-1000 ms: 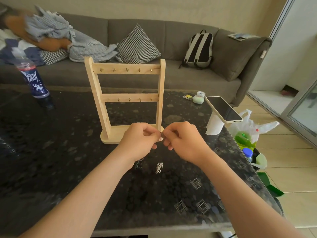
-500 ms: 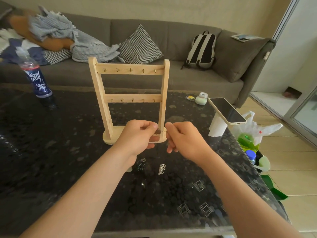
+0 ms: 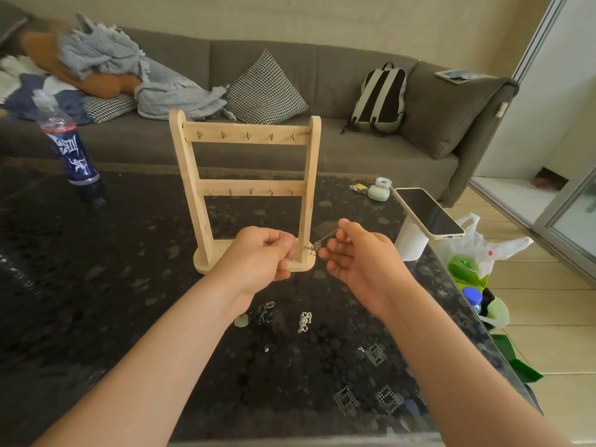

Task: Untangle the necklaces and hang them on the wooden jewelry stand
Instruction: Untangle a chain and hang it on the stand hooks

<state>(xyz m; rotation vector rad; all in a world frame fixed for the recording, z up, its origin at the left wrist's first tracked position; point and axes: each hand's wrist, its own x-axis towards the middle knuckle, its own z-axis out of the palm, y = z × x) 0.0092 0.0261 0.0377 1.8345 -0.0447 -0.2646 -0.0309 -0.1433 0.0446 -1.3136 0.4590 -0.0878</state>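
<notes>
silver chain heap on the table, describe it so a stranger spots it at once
On the dark speckled table, in front of the pale wooden jewelry stand, lie two small piles. The silver chain heap is the right one: bright links, unlike the dark green tangle with a pale round pendant beside it.

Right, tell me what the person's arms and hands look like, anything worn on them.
Nothing worn shows. The left hand and right hand are bare: no gloves, no rings visible. The left forearm and right forearm are bare up to the picture's edge, with no sleeve, watch or bracelet in view.
</notes>
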